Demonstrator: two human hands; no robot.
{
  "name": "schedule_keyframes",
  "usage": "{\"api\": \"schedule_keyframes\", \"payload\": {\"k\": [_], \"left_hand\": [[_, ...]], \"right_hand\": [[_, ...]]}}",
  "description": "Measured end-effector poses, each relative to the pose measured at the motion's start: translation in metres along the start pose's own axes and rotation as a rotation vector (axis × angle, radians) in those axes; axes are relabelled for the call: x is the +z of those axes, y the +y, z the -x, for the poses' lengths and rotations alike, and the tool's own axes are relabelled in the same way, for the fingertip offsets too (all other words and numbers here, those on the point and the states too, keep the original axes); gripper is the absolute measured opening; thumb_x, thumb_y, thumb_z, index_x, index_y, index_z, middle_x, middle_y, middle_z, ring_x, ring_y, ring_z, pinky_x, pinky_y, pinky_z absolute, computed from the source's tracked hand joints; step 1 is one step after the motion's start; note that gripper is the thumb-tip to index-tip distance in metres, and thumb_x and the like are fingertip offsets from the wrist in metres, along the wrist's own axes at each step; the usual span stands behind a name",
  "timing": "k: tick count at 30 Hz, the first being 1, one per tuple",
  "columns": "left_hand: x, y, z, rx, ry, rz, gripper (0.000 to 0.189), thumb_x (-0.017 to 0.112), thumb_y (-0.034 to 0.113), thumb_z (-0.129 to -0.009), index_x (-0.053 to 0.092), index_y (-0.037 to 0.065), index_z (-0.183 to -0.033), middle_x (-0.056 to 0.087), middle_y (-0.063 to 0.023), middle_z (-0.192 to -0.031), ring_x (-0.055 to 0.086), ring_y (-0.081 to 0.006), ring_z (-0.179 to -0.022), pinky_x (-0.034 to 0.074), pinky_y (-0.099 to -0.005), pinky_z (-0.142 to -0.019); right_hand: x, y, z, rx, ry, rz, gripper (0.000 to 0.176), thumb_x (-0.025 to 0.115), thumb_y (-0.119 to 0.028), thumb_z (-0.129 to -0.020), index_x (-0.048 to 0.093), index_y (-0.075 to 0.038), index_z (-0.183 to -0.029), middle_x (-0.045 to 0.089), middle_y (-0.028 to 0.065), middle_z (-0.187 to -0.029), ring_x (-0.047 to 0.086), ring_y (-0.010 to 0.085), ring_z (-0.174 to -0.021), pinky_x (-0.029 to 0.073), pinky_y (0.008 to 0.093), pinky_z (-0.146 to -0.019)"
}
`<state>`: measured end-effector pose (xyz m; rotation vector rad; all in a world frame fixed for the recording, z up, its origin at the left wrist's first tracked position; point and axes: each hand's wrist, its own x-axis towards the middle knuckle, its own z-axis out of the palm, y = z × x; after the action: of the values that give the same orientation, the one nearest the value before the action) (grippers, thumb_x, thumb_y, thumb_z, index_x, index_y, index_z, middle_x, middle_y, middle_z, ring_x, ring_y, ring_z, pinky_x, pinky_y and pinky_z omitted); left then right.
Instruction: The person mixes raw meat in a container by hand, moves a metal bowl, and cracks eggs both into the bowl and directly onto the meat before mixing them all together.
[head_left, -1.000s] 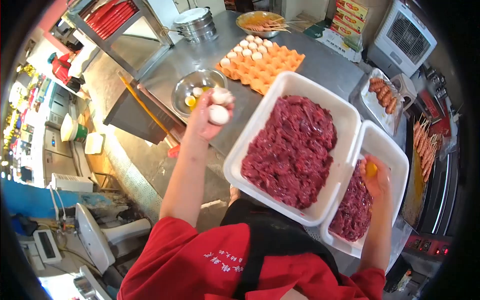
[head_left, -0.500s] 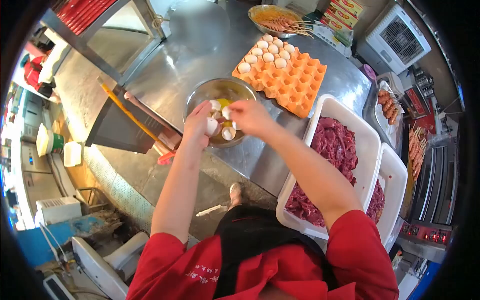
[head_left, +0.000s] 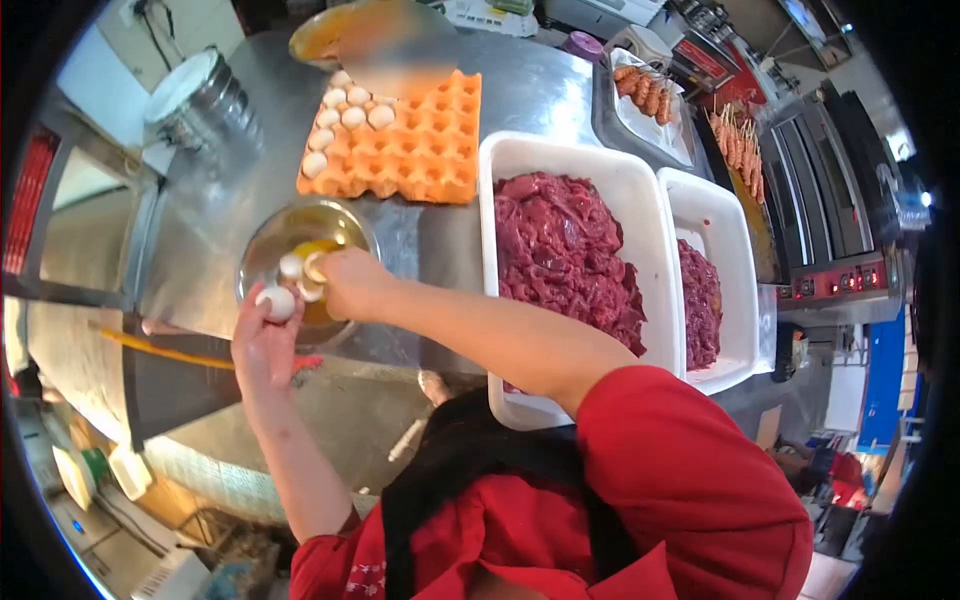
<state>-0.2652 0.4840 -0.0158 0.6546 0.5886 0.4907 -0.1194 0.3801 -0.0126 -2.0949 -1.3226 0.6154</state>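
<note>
My left hand (head_left: 262, 340) is closed around a whole white egg (head_left: 275, 303) at the near left rim of a metal bowl (head_left: 355, 222). My right hand (head_left: 350, 283) reaches over the bowl with fingertips pinched on a cracked eggshell (head_left: 314, 266), its hollow edge showing. Yellow raw egg (head_left: 318, 246) lies in the bowl, and another white shell or egg (head_left: 291, 266) shows beside my right fingertips. Behind the bowl sits an orange egg tray (head_left: 425, 150), with several eggs (head_left: 353, 117) in its left part and bare cups on the right.
White tubs of dark red meat (head_left: 565, 250) stand to the right, the larger one's rim (head_left: 487, 190) under my right forearm. Skewers of meat (head_left: 735, 150) and a tray of sausages (head_left: 645, 95) lie farther right. A yellow stick (head_left: 165, 346) rests at the left.
The view has turned rightward, so the bowl and egg tray appear farther left. My left hand has moved from over the bowl to its near rim, with the egg; my right stays over the bowl.
</note>
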Motion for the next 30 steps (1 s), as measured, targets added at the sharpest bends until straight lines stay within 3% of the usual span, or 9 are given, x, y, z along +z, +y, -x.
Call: {"api": "schedule_keyframes", "payload": {"k": [3,8,13,18,19,24,27,29,30], "left_hand": [[-0.003,-0.002,-0.013,0.05,-0.036,-0.016,0.033,0.052,0.009,-0.09,0.045,-0.002,-0.121,0.054,-0.0173,-0.116,0.056,-0.0278,-0.106,0.046,-0.0416,-0.095],[0.028,-0.009,-0.011,0.059,-0.053,-0.044,0.031,0.055,0.016,-0.094,0.046,-0.001,-0.117,0.058,-0.0159,-0.11,0.059,-0.0261,-0.101,0.052,-0.0367,-0.085],[0.034,-0.019,0.009,0.017,0.042,-0.115,0.032,0.054,0.013,-0.094,0.045,0.0,-0.122,0.057,-0.0132,-0.109,0.06,-0.0256,-0.1,0.054,-0.0362,-0.082],[0.032,-0.015,0.025,-0.015,0.14,-0.036,0.031,0.053,0.005,-0.092,0.044,0.0,-0.122,0.055,-0.0123,-0.111,0.061,-0.0277,-0.099,0.055,-0.0386,-0.083],[0.03,-0.013,0.026,-0.017,0.131,-0.049,0.031,0.053,0.005,-0.092,0.045,0.0,-0.121,0.055,-0.0124,-0.111,0.062,-0.0282,-0.098,0.055,-0.0384,-0.083],[0.02,-0.013,0.021,-0.019,0.096,-0.05,0.03,0.055,0.006,-0.092,0.048,0.0,-0.12,0.056,-0.0133,-0.11,0.062,-0.0292,-0.096,0.055,-0.0379,-0.078],[0.022,-0.015,0.016,-0.045,0.152,-0.025,0.032,0.054,0.009,-0.093,0.048,0.002,-0.123,0.057,-0.0136,-0.112,0.063,-0.0281,-0.094,0.054,-0.0366,-0.076],[0.02,-0.017,0.01,-0.034,0.106,-0.03,0.033,0.054,0.011,-0.093,0.048,0.003,-0.125,0.058,-0.0131,-0.113,0.063,-0.0272,-0.092,0.054,-0.036,-0.075],[0.02,-0.018,0.007,-0.024,0.071,-0.035,0.034,0.054,0.014,-0.094,0.048,0.004,-0.126,0.058,-0.0126,-0.113,0.063,-0.0263,-0.09,0.054,-0.0355,-0.075]], "right_hand": [[-0.022,-0.005,0.015,-0.096,0.209,-0.196,0.026,0.061,-0.011,-0.073,0.067,-0.006,-0.098,0.064,0.0184,-0.081,0.064,0.0344,-0.082,0.051,0.0426,-0.073],[-0.064,0.031,0.004,0.07,0.237,-0.335,0.026,0.068,-0.014,-0.072,0.068,-0.002,-0.095,0.068,0.0121,-0.079,0.066,0.0207,-0.07,0.052,0.0303,-0.065],[-0.085,0.049,-0.083,0.02,0.295,-0.086,0.026,0.068,-0.021,-0.07,0.068,-0.002,-0.087,0.067,0.017,-0.08,0.065,0.0302,-0.081,0.051,0.0385,-0.078],[-0.042,0.07,-0.166,-0.094,0.202,0.41,0.034,0.07,-0.023,-0.071,0.066,-0.003,-0.097,0.06,0.0182,-0.108,0.058,0.0337,-0.103,0.05,0.0412,-0.084],[-0.037,0.066,-0.169,-0.012,0.144,0.45,0.03,0.065,-0.019,-0.075,0.064,-0.003,-0.101,0.056,0.0186,-0.116,0.056,0.0343,-0.106,0.05,0.0415,-0.085],[-0.027,0.059,-0.178,0.052,0.174,0.518,0.024,0.056,-0.01,-0.081,0.061,0.0,-0.102,0.058,0.0191,-0.112,0.058,0.0319,-0.103,0.05,0.0402,-0.086],[-0.029,0.058,-0.177,0.03,0.233,0.583,0.028,0.062,-0.016,-0.077,0.061,0.001,-0.099,0.062,0.0172,-0.106,0.059,0.0308,-0.104,0.051,0.0385,-0.084],[-0.036,0.055,-0.164,-0.025,0.297,0.391,0.037,0.068,-0.025,-0.07,0.06,0.001,-0.095,0.064,0.017,-0.101,0.059,0.0298,-0.103,0.05,0.0375,-0.084],[-0.046,0.046,-0.156,0.067,0.298,0.302,0.041,0.07,-0.028,-0.066,0.06,0.001,-0.094,0.064,0.0177,-0.1,0.059,0.0304,-0.102,0.05,0.0373,-0.085]]}}
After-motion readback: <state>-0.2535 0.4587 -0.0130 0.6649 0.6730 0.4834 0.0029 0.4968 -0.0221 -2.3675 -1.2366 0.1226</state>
